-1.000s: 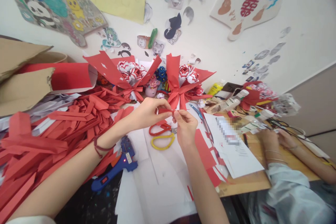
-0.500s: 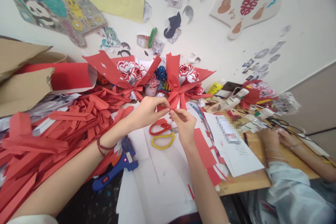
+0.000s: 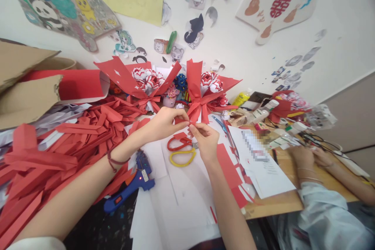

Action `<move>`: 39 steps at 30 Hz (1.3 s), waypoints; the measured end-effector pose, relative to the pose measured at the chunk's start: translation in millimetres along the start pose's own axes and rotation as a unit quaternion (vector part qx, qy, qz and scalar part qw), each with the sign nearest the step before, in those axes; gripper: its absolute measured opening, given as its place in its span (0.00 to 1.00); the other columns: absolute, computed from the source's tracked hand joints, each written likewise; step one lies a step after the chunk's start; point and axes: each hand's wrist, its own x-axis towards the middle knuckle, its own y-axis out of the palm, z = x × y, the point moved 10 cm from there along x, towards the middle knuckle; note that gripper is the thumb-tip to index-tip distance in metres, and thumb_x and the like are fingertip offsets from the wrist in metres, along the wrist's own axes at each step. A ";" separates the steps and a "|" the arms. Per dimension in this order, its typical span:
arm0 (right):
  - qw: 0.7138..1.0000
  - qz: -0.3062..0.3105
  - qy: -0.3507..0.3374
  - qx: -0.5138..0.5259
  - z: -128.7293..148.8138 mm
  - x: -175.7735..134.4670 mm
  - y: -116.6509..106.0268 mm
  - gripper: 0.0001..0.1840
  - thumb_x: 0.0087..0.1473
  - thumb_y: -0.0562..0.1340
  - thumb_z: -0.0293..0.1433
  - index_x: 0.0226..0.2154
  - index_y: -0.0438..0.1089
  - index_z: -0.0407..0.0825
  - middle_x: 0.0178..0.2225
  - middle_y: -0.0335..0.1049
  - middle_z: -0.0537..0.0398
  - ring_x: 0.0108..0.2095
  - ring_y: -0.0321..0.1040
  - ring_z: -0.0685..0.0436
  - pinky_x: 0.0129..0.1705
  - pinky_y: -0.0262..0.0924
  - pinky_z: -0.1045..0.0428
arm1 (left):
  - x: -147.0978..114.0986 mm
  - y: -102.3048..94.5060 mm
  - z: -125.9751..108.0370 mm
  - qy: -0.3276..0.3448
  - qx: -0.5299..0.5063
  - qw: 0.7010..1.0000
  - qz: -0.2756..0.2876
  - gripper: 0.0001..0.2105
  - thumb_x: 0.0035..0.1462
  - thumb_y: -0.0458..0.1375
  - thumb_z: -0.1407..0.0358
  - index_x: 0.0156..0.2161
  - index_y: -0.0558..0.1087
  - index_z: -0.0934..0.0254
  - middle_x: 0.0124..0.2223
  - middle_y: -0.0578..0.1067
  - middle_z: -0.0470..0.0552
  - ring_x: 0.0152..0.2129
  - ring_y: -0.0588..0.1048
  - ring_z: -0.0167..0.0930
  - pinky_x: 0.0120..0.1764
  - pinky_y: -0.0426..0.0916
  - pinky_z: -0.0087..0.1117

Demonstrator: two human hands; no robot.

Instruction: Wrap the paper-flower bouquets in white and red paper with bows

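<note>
My left hand and my right hand meet over the middle of the table. Both are closed in a pinch, fingertips nearly touching, on a thin red paper strip mostly hidden by the fingers. Just below them lie scissors with one red and one yellow handle loop, on white paper. A blue glue gun with a small lit light rests beneath my left forearm. Behind my hands stand two red-wrapped paper flower bouquets, with red-and-white blooms.
A heap of folded red paper strips covers the left side, beside torn cardboard. Red sheets and a printed paper lie right. Bottles stand farther back. Another person's hands work at far right.
The view has shifted very slightly. Both hands keep their pinch on the red paper strip, with hardly any visible movement.
</note>
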 end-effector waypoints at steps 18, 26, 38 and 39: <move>0.996 -0.007 -0.082 -0.043 15.7 -3.4 -0.8 0.09 0.52 0.67 0.37 0.34 0.77 0.49 0.31 0.75 0.54 0.30 0.71 0.47 0.35 0.68 0.50 | -6.3 0.4 -33.1 0.099 0.254 0.959 -0.079 0.05 0.63 0.55 0.65 0.36 0.71 0.63 0.36 0.76 0.50 0.36 0.68 0.33 0.39 0.57 0.37; 0.995 -0.013 -0.072 -0.068 18.0 -4.2 -2.0 0.11 0.52 0.67 0.38 0.33 0.77 0.48 0.31 0.75 0.54 0.28 0.71 0.48 0.34 0.67 0.51 | -12.2 3.3 -48.5 0.176 0.317 0.926 -0.108 0.07 0.65 0.52 0.68 0.38 0.72 0.61 0.37 0.78 0.49 0.36 0.69 0.33 0.39 0.56 0.38; 0.994 -0.034 -0.079 -0.069 19.5 -6.2 -4.6 0.10 0.53 0.67 0.38 0.33 0.77 0.48 0.28 0.74 0.55 0.26 0.69 0.49 0.33 0.66 0.52 | -9.2 4.7 -38.0 0.118 0.284 0.946 -0.102 0.06 0.65 0.52 0.65 0.38 0.71 0.63 0.35 0.76 0.50 0.33 0.69 0.32 0.37 0.58 0.36; 0.994 -0.034 -0.077 -0.067 19.2 -6.3 -4.2 0.10 0.53 0.67 0.38 0.33 0.77 0.48 0.28 0.74 0.55 0.26 0.69 0.49 0.33 0.66 0.52 | -9.3 4.6 -39.4 0.123 0.293 0.943 -0.103 0.06 0.65 0.52 0.66 0.38 0.71 0.63 0.36 0.76 0.51 0.33 0.68 0.33 0.37 0.58 0.37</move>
